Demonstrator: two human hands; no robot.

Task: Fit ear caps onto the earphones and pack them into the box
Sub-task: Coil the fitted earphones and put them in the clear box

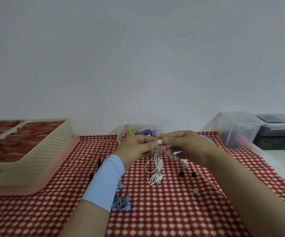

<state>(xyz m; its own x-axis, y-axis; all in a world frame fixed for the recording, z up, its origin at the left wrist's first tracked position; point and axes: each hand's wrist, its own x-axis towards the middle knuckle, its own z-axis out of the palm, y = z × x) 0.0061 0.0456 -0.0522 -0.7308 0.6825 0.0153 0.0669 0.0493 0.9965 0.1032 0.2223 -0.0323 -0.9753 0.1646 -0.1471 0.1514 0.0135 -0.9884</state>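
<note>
My left hand (136, 146) and my right hand (188, 146) meet above the red checked cloth and pinch a white earbud with its white ear cap (160, 141) between their fingertips. The white earphone cable (155, 170) hangs down from there in loops and touches the cloth. Loose ear caps lie below my right hand: green ones (184, 166), a white one (195, 190) and two black ones (181, 173). A clear box (121, 134) behind my hands holds coloured coiled earphones. A grey-blue earphone bundle (121, 201) lies by my left forearm.
A beige perforated basket (40, 151) on a pink tray (59, 175) stands at the left with red packets. Black earphones (98, 165) lie left of my left wrist. Clear lidded containers (237, 129) stand at the back right, near the cloth's edge.
</note>
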